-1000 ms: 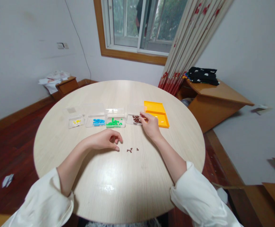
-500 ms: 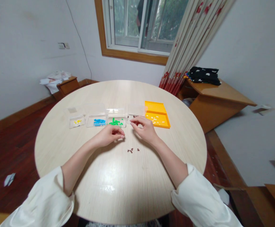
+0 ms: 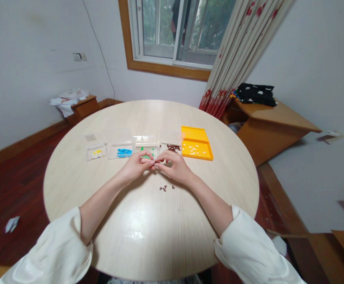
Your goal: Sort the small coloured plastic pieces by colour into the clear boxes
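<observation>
Just below frame centre, your left hand and right hand pinch a brown piece; fingertip adjustment appears underway, requiring steadiness next.

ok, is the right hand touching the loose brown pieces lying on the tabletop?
Apart. The head view shows bare tabletop between the right hand and the loose brown pieces.

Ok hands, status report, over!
Left hand, right hand together, tiny brown piece seemingly pinched. Brown angled pieces loose nearby. Hands partly hiding clear plastic box, green pieces inside.
</observation>
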Tool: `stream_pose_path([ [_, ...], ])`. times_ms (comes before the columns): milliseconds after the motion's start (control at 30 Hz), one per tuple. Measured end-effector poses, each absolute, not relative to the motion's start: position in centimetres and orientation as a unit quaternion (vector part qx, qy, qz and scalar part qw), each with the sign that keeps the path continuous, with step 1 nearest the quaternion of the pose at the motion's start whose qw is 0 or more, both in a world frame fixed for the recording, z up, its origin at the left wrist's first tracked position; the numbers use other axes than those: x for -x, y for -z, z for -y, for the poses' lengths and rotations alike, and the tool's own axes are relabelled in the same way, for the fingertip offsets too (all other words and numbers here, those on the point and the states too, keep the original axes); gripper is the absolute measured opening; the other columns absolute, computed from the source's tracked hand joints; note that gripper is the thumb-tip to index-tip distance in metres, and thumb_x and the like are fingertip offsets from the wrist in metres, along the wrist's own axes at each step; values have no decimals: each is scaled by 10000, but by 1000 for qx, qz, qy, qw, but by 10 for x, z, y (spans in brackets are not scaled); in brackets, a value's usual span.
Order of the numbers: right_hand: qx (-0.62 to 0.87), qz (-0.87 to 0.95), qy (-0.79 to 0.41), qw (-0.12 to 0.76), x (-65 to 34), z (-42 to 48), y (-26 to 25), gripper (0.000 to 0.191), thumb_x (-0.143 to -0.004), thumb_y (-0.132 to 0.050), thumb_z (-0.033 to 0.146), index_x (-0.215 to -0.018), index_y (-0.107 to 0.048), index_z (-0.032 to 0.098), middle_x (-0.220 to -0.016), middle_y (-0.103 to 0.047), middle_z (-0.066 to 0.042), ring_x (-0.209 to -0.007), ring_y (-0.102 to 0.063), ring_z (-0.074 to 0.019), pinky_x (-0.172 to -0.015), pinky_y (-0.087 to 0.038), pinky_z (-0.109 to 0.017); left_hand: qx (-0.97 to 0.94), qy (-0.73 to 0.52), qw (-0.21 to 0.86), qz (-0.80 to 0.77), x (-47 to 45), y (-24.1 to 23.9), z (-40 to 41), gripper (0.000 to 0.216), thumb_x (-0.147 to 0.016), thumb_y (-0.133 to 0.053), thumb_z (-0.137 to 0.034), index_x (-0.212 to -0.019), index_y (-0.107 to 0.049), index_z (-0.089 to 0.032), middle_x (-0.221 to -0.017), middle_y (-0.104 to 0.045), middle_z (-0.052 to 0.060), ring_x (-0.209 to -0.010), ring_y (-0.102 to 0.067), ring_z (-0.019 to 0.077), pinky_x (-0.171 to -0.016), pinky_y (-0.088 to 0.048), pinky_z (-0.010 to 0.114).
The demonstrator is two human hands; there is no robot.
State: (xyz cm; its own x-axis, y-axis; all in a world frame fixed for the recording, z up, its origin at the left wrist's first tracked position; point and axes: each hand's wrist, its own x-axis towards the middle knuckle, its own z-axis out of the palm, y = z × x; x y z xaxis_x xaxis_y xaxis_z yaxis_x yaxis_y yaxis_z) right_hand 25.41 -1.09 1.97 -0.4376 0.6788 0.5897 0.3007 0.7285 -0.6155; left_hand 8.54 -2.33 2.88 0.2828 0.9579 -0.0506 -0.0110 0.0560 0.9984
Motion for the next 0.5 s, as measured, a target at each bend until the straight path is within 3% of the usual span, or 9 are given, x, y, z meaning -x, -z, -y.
stream_pose_path([
  [133,360,788,-162,473,-263,4,-24,89,-785,-568,177,-753,-649,158,-719,-641,-34,-667,-548,-119,-613,-423,-245,-598,-388,541,-447,-87,-26,23,128,-719,-605,-258,-736,-524,-160,-676,-635,27,-584,-543,103,-579,-386,242],
  [267,465,721,-114,501,-279,-10,-21,129,-794,-551,214,-778,-666,156,-729,-651,-46,-631,-539,-126,-625,-426,-259,-721,-281,464,-431,-87,-25,27,181,-700,-632,-312,-765,-629,-143,-650,-578,14,-565,-450,98,-537,-320,243],
  [500,515,706,-95,477,-289,-24,-12,247,-774,-556,216,-983,-671,150,-811,-663,-74,-720,-575,-157,-701,-452,-302,-829,-160,406,-351,-91,-27,36,263,-622,-713,-293,-850,-666,-172,-824,-605,36,-732,-496,141,-679,-382,260],
])
